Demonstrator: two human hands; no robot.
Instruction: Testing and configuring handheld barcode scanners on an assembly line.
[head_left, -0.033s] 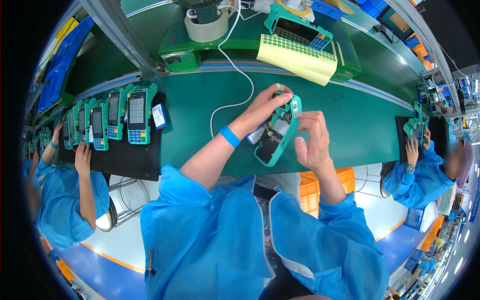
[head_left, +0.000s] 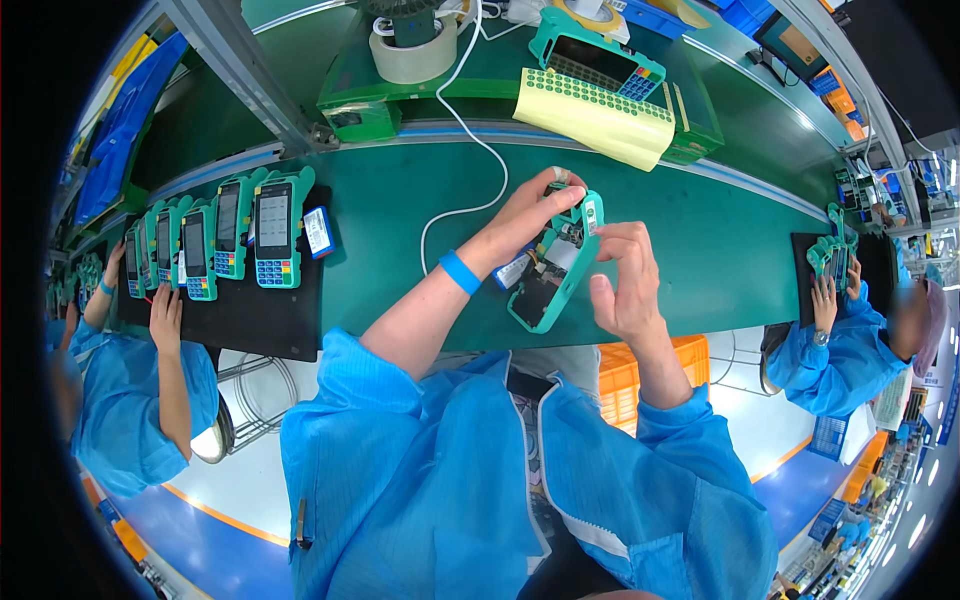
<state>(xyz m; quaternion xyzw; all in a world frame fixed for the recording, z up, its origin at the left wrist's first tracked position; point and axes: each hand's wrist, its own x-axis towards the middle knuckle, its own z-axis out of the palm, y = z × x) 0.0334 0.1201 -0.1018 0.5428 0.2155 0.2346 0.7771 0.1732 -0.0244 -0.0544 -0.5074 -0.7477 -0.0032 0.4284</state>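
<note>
My left hand (head_left: 535,210) is closed around the upper end of a green payment terminal (head_left: 565,285), which tilts above the bench. Its inside faces up, showing dark and silver parts, and a small white and green label (head_left: 592,212) sits by its upper right edge. My right hand (head_left: 628,275) has its index fingertip against that edge beside the label. Its thumb stands apart and the other fingers are bent, with nothing seen in its grasp. A blue and white battery pack (head_left: 513,270) shows at the terminal's left side, partly hidden.
Several green terminals (head_left: 272,230) stand at left on a black mat (head_left: 260,320), with a blue and white pack (head_left: 318,232) beside them. A white cable (head_left: 470,125) crosses the bench. Yellow sticker sheet (head_left: 600,125) hangs from the shelf (head_left: 470,88). Co-workers' hands (head_left: 166,318) work on both sides.
</note>
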